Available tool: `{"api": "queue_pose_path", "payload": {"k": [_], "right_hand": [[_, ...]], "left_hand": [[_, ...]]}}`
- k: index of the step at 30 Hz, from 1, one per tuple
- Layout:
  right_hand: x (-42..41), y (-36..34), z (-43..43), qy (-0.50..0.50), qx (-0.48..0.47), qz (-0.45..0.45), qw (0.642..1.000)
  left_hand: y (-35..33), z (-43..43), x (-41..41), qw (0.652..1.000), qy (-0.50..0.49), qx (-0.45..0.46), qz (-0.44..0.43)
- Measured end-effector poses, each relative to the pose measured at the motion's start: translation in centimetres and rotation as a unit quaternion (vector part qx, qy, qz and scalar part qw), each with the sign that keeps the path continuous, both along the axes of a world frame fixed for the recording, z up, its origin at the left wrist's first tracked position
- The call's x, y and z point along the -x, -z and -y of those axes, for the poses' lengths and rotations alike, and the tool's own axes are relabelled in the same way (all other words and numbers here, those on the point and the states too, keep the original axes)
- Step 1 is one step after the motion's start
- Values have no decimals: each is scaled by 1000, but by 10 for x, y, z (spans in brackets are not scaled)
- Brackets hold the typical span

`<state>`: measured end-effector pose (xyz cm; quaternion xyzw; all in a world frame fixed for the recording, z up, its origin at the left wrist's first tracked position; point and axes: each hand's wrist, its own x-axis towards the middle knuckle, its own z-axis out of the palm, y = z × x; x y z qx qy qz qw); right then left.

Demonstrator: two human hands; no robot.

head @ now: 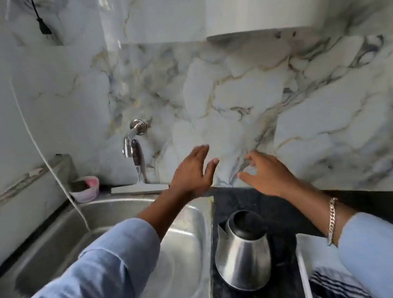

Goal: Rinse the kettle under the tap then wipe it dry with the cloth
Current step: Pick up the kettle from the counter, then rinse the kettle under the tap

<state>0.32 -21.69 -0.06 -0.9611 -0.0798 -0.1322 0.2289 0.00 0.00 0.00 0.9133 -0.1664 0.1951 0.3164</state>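
A steel kettle [244, 254] with a black top stands on the dark counter [258, 200], just right of the sink. Both my hands are raised above and behind it, in front of the marble wall, touching nothing. My left hand [192, 173] is spread with fingers apart over the sink's back right corner. My right hand [266, 173] is also spread, fingers curled slightly, a chain bracelet on its wrist. A striped dark and white cloth [331, 285] lies at the bottom right, partly hidden under my right sleeve. The chrome tap [131, 142] juts from the wall at the back left of the sink; no water shows.
The steel sink [53, 240] fills the lower left. A squeegee [138, 178] leans on the wall under the tap. A pink soap dish [85, 188] sits at the sink's back left corner. A white cord [42, 155] hangs into the sink. A white tray [304, 267] holds the cloth.
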Motion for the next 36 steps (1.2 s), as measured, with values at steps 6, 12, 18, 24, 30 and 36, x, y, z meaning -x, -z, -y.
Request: {"api": "queue_pose_path", "payload": {"k": [6, 12, 18, 24, 30, 36], "right_hand": [[20, 70, 20, 20, 90, -328, 940], [25, 81, 15, 33, 124, -361, 924], [26, 97, 27, 55, -14, -281, 958], [12, 90, -6, 34, -230, -232, 945], [-37, 77, -88, 38, -304, -171, 936], [-105, 78, -190, 83, -336, -149, 926]], "left_hand": [[93, 34, 21, 960, -23, 8, -279], [109, 44, 31, 948, -94, 128, -277], [114, 42, 35, 951, -112, 154, -242], [97, -9, 13, 957, -99, 135, -237], [55, -105, -43, 960, -65, 172, -212], [13, -215, -131, 958, -224, 157, -92]]}}
